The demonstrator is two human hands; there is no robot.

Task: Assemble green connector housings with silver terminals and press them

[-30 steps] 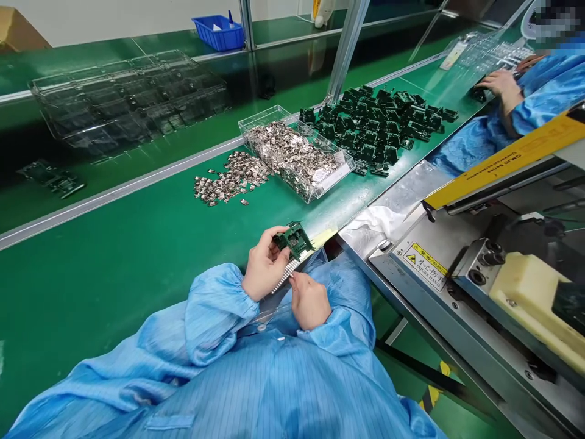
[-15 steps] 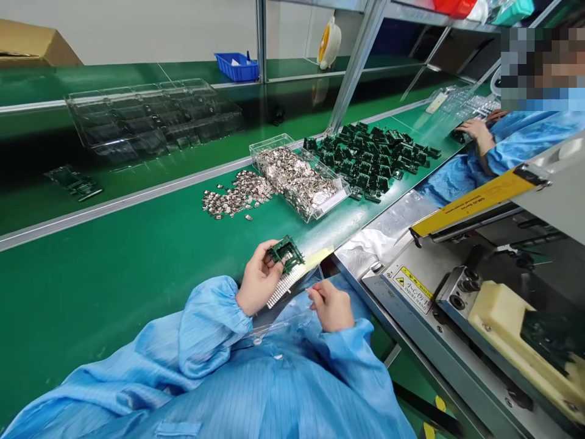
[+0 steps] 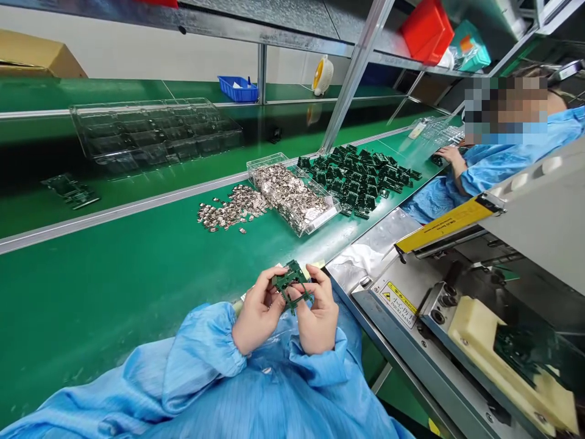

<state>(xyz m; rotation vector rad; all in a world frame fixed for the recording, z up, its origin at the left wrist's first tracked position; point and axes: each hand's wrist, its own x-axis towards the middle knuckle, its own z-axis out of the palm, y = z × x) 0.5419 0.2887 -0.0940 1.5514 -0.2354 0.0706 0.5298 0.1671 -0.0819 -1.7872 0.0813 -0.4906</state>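
Observation:
A green frame-like part (image 3: 291,281) is held up between both hands near the table's front edge. My left hand (image 3: 259,310) grips its left side between thumb and fingers. On its right side, my right hand (image 3: 319,310) has its fingers closed around the edge. Beyond them stands a clear box (image 3: 329,214) full of small silvery metal pieces (image 3: 292,192). More loose metal pieces (image 3: 233,208) lie to its left. A heap of green parts (image 3: 361,177) is behind and right of the box. Pale strips behind my hands are mostly hidden.
At the right is a machine with a yellow bar (image 3: 445,225) and a cream block (image 3: 479,323). Clear trays (image 3: 155,131) and a green part (image 3: 70,190) lie at the left. A blue bin (image 3: 237,90) stands farther back. A person (image 3: 493,158) works at the upper right.
My right hand has moved left and up and now grips the green part together with my left hand. The head view has tilted up, showing more of the shelf.

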